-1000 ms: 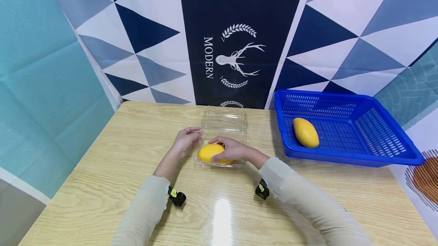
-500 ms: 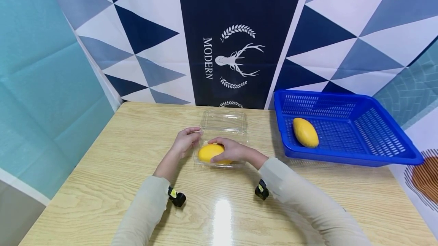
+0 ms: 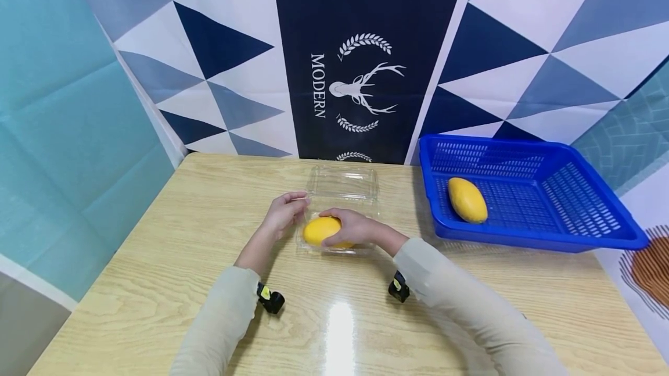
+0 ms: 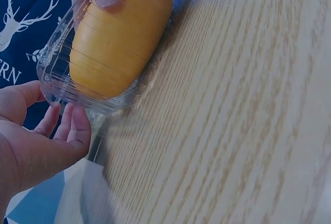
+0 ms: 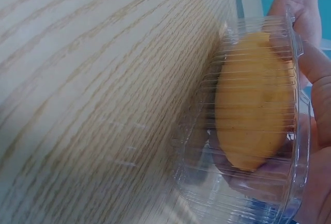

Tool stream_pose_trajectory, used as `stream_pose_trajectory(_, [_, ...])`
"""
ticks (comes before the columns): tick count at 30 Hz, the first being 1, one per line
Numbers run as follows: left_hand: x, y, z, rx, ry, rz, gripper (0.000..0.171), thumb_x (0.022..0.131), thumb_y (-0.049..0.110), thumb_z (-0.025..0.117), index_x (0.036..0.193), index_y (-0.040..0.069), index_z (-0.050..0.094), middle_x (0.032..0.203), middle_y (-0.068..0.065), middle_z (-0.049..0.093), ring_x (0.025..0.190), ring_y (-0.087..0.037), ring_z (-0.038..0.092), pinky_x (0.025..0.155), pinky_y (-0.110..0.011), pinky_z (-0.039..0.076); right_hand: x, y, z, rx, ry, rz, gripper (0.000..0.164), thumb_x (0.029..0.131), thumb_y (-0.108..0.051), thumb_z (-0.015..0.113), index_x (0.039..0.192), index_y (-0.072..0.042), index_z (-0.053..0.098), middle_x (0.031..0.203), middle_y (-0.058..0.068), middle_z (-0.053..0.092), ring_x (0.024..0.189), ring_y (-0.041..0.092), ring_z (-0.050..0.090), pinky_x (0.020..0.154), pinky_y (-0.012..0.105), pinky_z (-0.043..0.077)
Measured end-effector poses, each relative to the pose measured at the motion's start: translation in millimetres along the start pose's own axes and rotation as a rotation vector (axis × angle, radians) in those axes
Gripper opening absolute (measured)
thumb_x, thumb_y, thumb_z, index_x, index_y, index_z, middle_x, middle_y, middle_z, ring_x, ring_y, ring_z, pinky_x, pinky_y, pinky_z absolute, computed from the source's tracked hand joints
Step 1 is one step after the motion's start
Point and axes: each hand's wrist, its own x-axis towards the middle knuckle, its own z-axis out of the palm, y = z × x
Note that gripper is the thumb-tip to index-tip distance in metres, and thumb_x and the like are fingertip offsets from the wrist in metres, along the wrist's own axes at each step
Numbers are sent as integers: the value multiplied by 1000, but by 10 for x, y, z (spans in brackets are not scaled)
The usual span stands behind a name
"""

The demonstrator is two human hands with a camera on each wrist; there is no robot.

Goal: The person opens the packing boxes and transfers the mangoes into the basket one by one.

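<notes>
A yellow mango lies inside a clear plastic clamshell container on the table, its lid folded back towards the wall. My right hand reaches into the container and grips the mango, with thumb and fingers on either side of it. At the container's left end, my left hand pinches the rim. The left wrist view shows that hand's thumb and fingertips on the clear plastic. Through the ribbed wall in the right wrist view, the mango rests lengthwise, partly covered by fingers.
A blue perforated basket stands at the back right, with a second mango at its left side. The wooden table meets a patterned cloth wall behind. Each wrist carries a small black camera.
Both hands, the mango and the container stay in place. Only the head view has shifted very slightly.
</notes>
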Motion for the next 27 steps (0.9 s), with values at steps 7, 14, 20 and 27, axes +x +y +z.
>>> stream_pose_trajectory(7, [7, 1, 8, 6, -8, 10, 40, 92, 12, 57, 130, 3, 51, 101, -10, 57, 73, -11, 52, 64, -20, 46, -13, 4, 0, 8, -2, -10, 71, 76, -29, 77, 138, -15, 45, 131, 4, 52, 102, 18, 51, 91, 34, 44])
stream_pose_trajectory(14, [0, 4, 9, 6, -8, 6, 40, 92, 13, 58, 130, 3, 51, 102, -8, 57, 76, -11, 53, 67, -20, 47, -13, 12, 4, 10, 6, -11, 71, 75, -29, 78, 137, -16, 46, 130, 4, 53, 101, 18, 51, 90, 34, 45])
stream_pose_trajectory(20, [6, -1, -2, 7, -14, 7, 43, 91, 13, 58, 131, 2, 49, 98, -4, 57, 77, -11, 52, 68, -19, 46, -4, 28, 11, 11, 12, -11, 71, 75, -30, 77, 137, -16, 46, 129, 4, 53, 100, 17, 51, 89, 34, 45])
stream_pose_trajectory(27, [11, 4, 8, 1, -5, 8, 40, 91, 12, 58, 129, 2, 51, 100, -6, 57, 77, -11, 53, 68, -19, 47, -1, 27, 10, 25, 19, -5, 71, 75, -30, 78, 137, -17, 47, 128, 3, 54, 100, 18, 51, 89, 34, 45])
